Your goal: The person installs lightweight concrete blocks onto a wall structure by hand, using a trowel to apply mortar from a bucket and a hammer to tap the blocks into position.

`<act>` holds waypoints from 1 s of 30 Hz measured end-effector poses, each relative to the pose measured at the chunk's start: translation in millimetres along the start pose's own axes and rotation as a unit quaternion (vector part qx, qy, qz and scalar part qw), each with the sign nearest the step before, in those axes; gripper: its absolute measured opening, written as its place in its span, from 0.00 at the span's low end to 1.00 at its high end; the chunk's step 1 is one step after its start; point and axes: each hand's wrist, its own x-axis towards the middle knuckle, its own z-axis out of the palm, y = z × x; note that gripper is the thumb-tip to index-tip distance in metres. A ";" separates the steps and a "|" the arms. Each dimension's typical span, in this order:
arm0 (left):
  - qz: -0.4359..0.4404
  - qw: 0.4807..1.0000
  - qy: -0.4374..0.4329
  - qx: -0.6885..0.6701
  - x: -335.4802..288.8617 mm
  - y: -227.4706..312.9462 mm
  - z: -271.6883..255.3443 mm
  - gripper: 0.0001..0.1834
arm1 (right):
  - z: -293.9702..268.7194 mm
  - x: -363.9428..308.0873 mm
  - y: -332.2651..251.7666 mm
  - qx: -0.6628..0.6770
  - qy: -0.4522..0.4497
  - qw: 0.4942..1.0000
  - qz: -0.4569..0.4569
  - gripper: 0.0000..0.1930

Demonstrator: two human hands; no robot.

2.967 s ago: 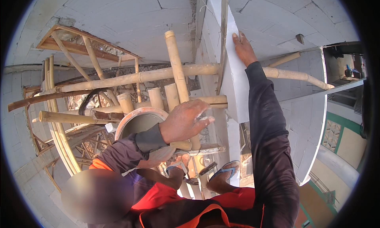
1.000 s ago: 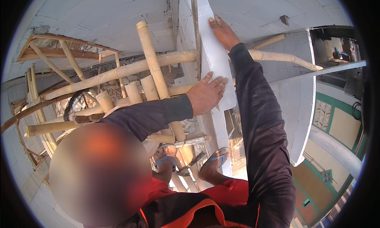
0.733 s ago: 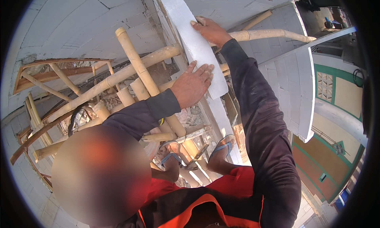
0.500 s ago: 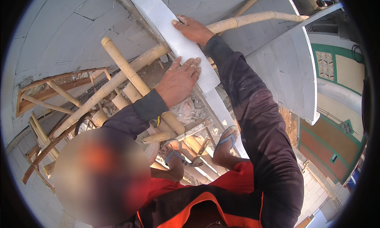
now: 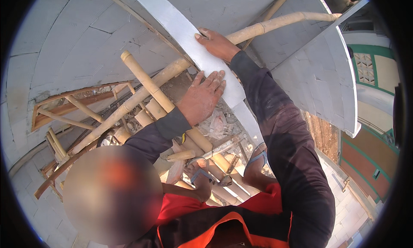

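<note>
A long, pale grey-white block [image 5: 219, 78] lies along the top of a narrow wall [image 5: 249, 123], its near end above the feet. My left hand [image 5: 201, 99] rests on the block's left side, fingers stretched and a little apart over its top face. Farther along, my right hand [image 5: 218, 45] grips the right edge; its thumb side shows on top, while the other fingers are hidden beyond that edge. Both hands look dusty.
Bamboo poles [image 5: 148, 82] cross below on the left, and another pole [image 5: 284, 24] runs off to the right. Grey block walls [image 5: 77, 41] stand around. My sandalled feet [image 5: 200, 175] are among bamboo poles and rubble. A wooden frame [image 5: 64, 95] sits in the left wall opening.
The whole view has shifted slightly, so things appear lower and farther right. Both hands stay on the block, the left fingers lying a little flatter across it.
</note>
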 end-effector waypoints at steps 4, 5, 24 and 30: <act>0.000 1.000 -0.008 0.000 0.5 -0.1 1.7 0.33 | -0.4 -1.7 1.1 0.010 -0.003 1.000 -0.004 0.35; -0.001 1.000 -0.006 -0.002 0.7 -0.5 1.4 0.33 | -0.4 -2.1 0.8 0.011 -0.001 1.000 -0.008 0.35; -0.366 0.475 0.080 -0.796 3.7 -12.5 22.6 0.35 | -4.3 -49.5 -0.9 0.041 -0.005 0.997 0.065 0.39; -0.353 0.470 0.083 -0.805 6.3 -13.6 25.6 0.35 | -3.6 -42.9 7.2 0.030 0.007 0.998 0.054 0.35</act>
